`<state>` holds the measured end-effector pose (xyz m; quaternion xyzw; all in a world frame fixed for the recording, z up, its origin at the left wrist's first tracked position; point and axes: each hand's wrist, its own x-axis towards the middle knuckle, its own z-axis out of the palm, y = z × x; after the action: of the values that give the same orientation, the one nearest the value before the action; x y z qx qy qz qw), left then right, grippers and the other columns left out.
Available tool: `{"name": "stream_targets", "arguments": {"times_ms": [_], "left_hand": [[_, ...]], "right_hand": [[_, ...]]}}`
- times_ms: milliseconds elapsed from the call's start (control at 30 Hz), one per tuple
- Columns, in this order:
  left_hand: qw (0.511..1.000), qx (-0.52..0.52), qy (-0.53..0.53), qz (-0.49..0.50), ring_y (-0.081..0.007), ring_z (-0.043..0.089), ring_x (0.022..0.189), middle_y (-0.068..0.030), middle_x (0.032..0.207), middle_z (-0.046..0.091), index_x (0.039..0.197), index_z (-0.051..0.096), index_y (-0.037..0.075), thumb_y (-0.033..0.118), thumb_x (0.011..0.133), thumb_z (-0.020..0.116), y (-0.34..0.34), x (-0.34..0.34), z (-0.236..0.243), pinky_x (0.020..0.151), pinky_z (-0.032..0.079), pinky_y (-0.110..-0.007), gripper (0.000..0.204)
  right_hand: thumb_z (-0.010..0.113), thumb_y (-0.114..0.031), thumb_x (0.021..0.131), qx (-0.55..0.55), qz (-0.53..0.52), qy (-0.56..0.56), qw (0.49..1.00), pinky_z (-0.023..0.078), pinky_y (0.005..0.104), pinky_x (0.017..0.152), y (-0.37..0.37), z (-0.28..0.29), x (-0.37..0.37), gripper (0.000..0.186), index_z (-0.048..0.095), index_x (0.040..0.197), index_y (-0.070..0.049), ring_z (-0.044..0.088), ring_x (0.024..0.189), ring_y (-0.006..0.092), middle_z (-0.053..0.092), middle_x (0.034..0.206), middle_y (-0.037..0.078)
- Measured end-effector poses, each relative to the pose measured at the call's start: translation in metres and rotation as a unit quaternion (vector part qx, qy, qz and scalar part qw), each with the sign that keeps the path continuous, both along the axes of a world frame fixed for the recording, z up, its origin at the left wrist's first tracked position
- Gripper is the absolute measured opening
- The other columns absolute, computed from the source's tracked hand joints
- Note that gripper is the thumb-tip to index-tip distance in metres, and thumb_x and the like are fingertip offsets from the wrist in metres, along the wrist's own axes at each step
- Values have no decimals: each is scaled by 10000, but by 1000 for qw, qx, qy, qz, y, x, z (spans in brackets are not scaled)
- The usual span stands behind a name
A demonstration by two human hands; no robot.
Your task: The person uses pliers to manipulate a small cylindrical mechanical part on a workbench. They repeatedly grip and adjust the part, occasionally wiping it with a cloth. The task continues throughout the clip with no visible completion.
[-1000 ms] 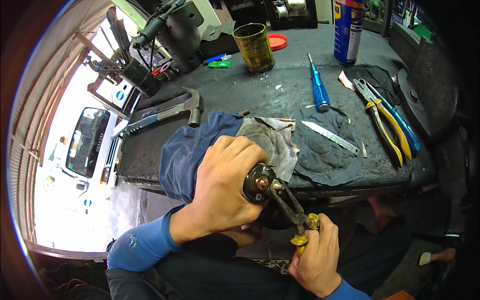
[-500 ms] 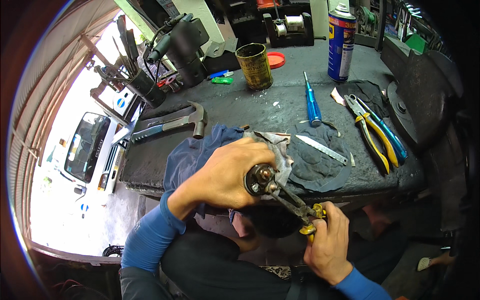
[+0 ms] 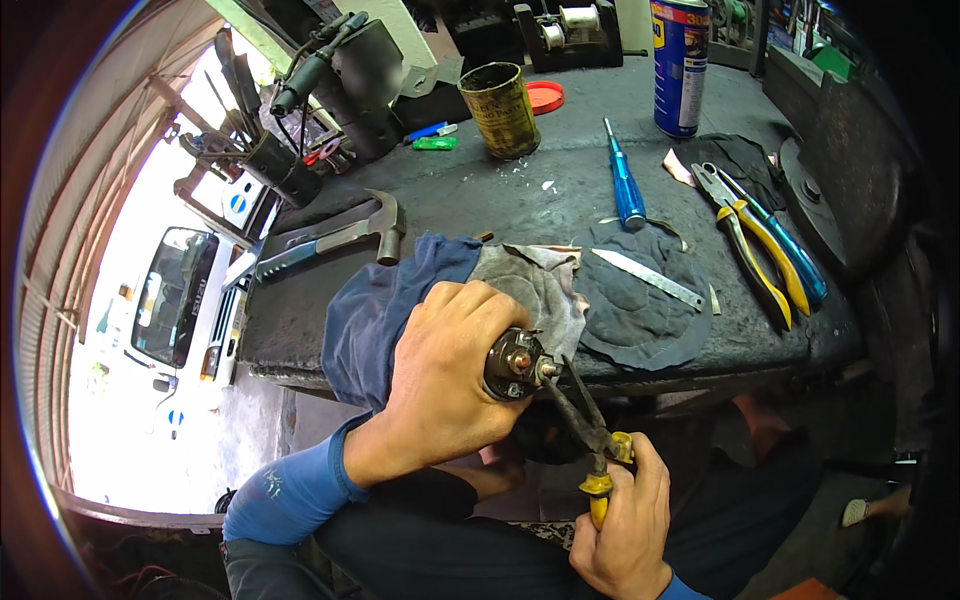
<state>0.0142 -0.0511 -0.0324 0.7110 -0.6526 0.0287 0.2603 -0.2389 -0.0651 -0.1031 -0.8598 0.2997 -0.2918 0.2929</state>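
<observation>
My left hand (image 3: 435,380) is wrapped round a black cylindrical part (image 3: 508,370) with copper and silver-coloured studs on its end. My right hand (image 3: 630,515) grips worn yellow-handled pliers (image 3: 597,440), whose jaws are at the silver stud; whether they clamp it I cannot tell. Behind my left hand a blue rag (image 3: 365,320) and a grey cloth (image 3: 530,280) lie on the bench (image 3: 285,330). Beside them a steel strip (image 3: 645,276) rests on a dark round cloth (image 3: 640,330).
A hammer (image 3: 345,230), blue screwdriver (image 3: 625,180), yellow-black pliers (image 3: 760,260), grimy tin (image 3: 495,115) and spray can (image 3: 680,75) occupy the bench. A tool holder (image 3: 280,165) is back left; a white vehicle (image 3: 170,300) stands outside. A sandalled foot (image 3: 860,510) shows far right.
The pliers and my right hand swung up half a second ago and are now back lower and slightly left. My left hand still holds the part, and the view has shifted a little.
</observation>
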Motion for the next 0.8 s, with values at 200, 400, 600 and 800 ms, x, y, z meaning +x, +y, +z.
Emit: {"name": "stream_targets", "arguments": {"times_ms": [200, 400, 600, 800], "left_hand": [[1000, -14, -6, 11, -352, 604, 1015, -80, 1035, 642, 1047, 696, 108, 150, 659, 864, 0, -4, -4, 870, 467, -452, 426], [999, -15, -18, 28, -354, 598, 1035, -78, 1047, 640, 1036, 693, 108, 143, 656, 854, 2, -9, -4, 883, 456, -456, 414], [999, -13, -18, 33, -348, 591, 1054, -79, 1061, 634, 1033, 689, 106, 148, 654, 853, 3, -13, -4, 890, 446, -458, 415], [1000, -12, -22, -3, -348, 599, 1010, -82, 1022, 631, 1028, 686, 99, 159, 653, 854, -1, -6, -3, 858, 456, -453, 415]], "right_hand": [[745, -4, 771, 25, 5, 25, 999, 440, 585, 1141, 5, 3, 2, 598, 599, 1350, 26, 550, 1331, 539, 511, 1518, 336], [748, -10, 795, 39, 10, 45, 998, 449, 581, 1123, 12, -1, 3, 585, 602, 1359, 27, 556, 1296, 537, 518, 1500, 341], [744, -34, 821, 49, 6, 62, 997, 463, 570, 1109, 16, -2, 4, 555, 602, 1353, 36, 568, 1266, 537, 529, 1476, 350], [716, 79, 656, 15, 34, 29, 999, 502, 579, 1017, 3, -26, 4, 516, 567, 1150, 71, 584, 1195, 553, 508, 1406, 383]]}}
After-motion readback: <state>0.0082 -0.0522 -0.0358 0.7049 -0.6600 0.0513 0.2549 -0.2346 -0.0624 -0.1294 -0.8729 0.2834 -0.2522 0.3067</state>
